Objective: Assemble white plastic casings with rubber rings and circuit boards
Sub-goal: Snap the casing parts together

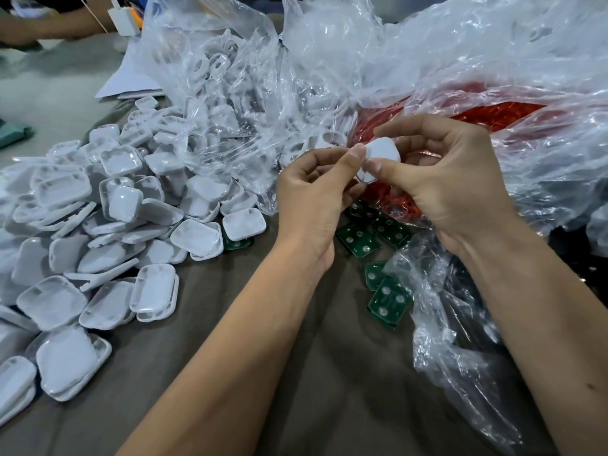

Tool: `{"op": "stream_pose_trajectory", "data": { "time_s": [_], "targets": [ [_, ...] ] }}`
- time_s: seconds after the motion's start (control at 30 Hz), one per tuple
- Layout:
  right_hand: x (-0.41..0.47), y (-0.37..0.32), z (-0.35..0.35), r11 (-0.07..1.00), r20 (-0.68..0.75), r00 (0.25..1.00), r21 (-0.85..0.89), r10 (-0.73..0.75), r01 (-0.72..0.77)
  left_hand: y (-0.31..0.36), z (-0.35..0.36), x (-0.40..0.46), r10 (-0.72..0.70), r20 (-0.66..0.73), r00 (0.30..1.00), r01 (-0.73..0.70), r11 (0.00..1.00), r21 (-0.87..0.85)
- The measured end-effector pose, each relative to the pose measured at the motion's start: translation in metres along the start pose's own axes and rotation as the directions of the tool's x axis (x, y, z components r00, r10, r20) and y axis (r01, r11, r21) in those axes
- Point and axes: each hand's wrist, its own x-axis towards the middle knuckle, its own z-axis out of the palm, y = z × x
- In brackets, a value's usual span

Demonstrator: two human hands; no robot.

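A: Which items are only partly visible?

B: The casing [381,156] held between both hands is covered along its lower edge by the left thumb [353,159] and the right hand [450,179]; its inner side cannot be seen. The red rings [493,115] are blurred behind the wrinkled plastic bag [460,60].

A: Anything cut off?

B: The pile of casings [82,225] runs past the left edge. One circuit board [235,242] lies mostly under a casing.

place: small assembly workshop | evidence: heap of identical white casings [98,232] on a grey worktable [329,373] | clear bulk bags [362,54] of casings and red rubber rings [493,113] | loose green circuit boards [390,301] | another person's arm [49,24] at the table
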Motion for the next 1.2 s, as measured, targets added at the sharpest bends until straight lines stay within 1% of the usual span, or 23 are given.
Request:
{"op": "stream_pose_trajectory", "data": {
  "time_s": [0.23, 0.3, 0.4, 0.5, 0.8, 0.87, 1.0, 1.2],
  "targets": [
    [0.0001, 0.0016, 0.0014, 0.999, 0.000, 1.000, -0.030, 0.018, -0.018, -0.0005, -0.0007, 0.0006, 0.011, -0.012, 1.000, -0.011, 1.000, 0.019],
    [0.0008, 0.0017, 0.0012, 0.999, -0.005, 0.999, -0.016, 0.033, -0.033, 0.0002, -0.0007, 0.0007, 0.018, -0.011, 1.000, -0.018, 0.999, 0.028],
    [0.0010, 0.0008, 0.0005, 0.997, -0.032, 0.997, 0.042, 0.067, -0.065, 0.0011, -0.0002, 0.0002, 0.031, 0.008, 0.999, -0.032, 0.999, 0.026],
    [0.0008, 0.0008, 0.0009, 0.997, -0.060, 0.996, 0.029, 0.068, -0.066, 0.0012, 0.0001, -0.0003, 0.043, 0.041, 0.998, -0.044, 0.999, 0.015],
    [0.0022, 0.0034, 0.0016, 0.993, -0.068, 0.996, 0.111, 0.055, -0.047, 0.0012, 0.0009, -0.0010, -0.082, 0.065, 0.995, 0.089, 0.988, -0.123],
    [0.0025, 0.0039, 0.0018, 0.994, -0.064, 0.997, 0.109, 0.038, -0.031, 0.0013, 0.0010, -0.0005, -0.088, 0.058, 0.994, 0.096, 0.986, -0.140],
    [0.0018, 0.0057, 0.0036, 0.999, -0.063, 0.998, 0.054, 0.004, 0.000, 0.0021, 0.0028, -0.0023, -0.067, 0.047, 0.997, 0.072, 0.989, -0.129],
    [0.0024, 0.0085, 0.0008, 0.999, -0.086, 0.996, 0.036, 0.017, -0.014, 0.0023, 0.0039, -0.0043, -0.019, 0.046, 0.999, 0.021, 0.999, -0.049]
  ]
}}
